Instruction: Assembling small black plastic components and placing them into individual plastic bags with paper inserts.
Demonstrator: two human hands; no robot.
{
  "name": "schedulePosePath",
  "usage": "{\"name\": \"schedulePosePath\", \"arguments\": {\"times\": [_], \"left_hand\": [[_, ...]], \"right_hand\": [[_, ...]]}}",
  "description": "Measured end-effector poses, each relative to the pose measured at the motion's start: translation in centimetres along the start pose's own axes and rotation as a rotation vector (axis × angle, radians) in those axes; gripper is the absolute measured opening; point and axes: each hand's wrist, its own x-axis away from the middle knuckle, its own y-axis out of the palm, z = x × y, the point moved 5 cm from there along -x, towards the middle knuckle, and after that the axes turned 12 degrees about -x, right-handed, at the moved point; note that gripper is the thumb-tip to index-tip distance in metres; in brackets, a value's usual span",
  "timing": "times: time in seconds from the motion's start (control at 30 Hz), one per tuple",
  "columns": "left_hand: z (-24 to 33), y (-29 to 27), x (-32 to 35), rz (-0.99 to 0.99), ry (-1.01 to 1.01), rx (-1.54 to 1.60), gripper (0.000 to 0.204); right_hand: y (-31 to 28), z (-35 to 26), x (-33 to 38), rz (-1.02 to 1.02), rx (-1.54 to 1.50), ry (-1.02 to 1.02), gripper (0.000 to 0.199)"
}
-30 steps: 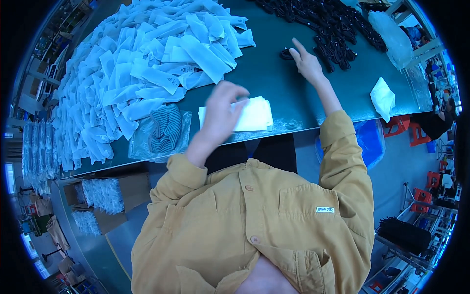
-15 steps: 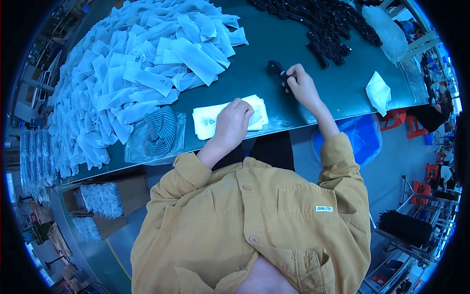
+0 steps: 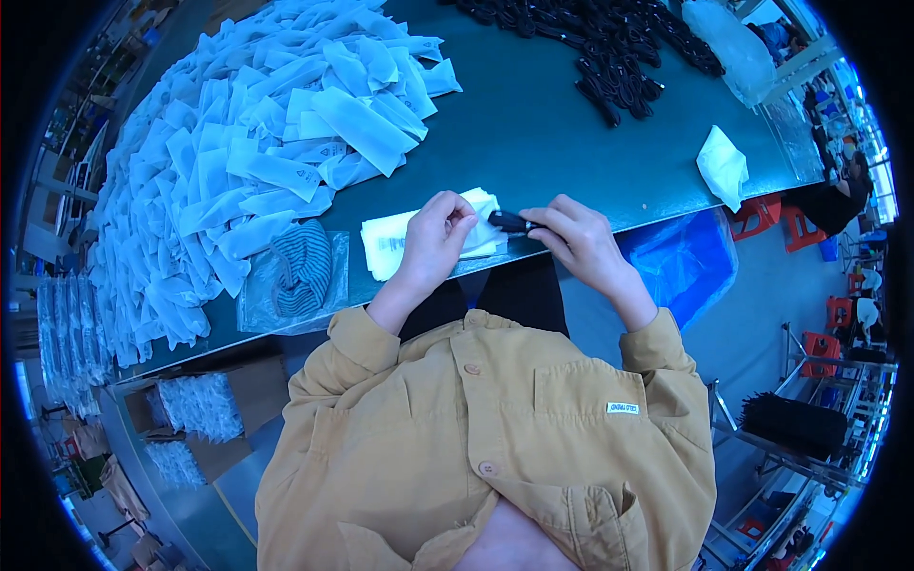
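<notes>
A stack of flat whitish plastic pouches [image 3: 383, 249] lies at the table's near edge. My left hand [image 3: 433, 238] rests over it, thumb and fingers pinched at the edge of the top pouch. Just right of the stack, my right hand [image 3: 583, 240] grips a small coiled black cable [image 3: 508, 223] between thumb and fingers. The cable's far end points at the pouch's right end, close to my left fingertips. Whether the cable tip is inside the pouch cannot be made out.
A large heap of filled pouches [image 3: 238, 143] covers the table's left. Bundled black cables [image 3: 619, 71] lie at the back, and a crumpled white piece [image 3: 722, 167] at the right. A bagged striped cloth [image 3: 305, 271] sits left of the stack; a blue lined bin [image 3: 681, 271] stands below the edge.
My right hand has come left and nearer with the black cable, up to the pouch stack. The left fingers have shifted slightly and now pinch at the top pouch's edge.
</notes>
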Motion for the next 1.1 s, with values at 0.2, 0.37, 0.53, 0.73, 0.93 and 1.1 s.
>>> {"name": "schedulePosePath", "arguments": {"times": [0.2,0.37,0.53,0.73,0.93,1.1], "left_hand": [[2.8,0.1,0.5,0.001,0.388,-0.205,0.010],[4.9,0.0,0.6,-0.065,0.509,-0.350,0.008],[4.3,-0.6,-0.3,0.001,0.382,-0.190,0.008],[3.9,-1.8,-2.0,0.022,0.254,-0.098,0.009],[5.6,-2.0,-1.3,0.187,0.477,-0.324,0.008],[4.1,-1.6,-1.9,0.077,0.317,-0.147,0.008]], "right_hand": [[3.6,4.5,0.7,0.094,-0.520,0.192,0.021],[7.4,6.0,2.4,0.000,-1.478,0.809,0.023],[3.3,1.4,0.4,0.240,-0.703,0.040,0.016],[-0.7,-2.4,-0.3,0.152,-0.365,-0.414,0.013],[1.2,-0.2,-1.2,0.167,-0.469,-0.184,0.012],[0.8,-2.0,-1.4,0.115,-0.494,-0.345,0.012]]}}
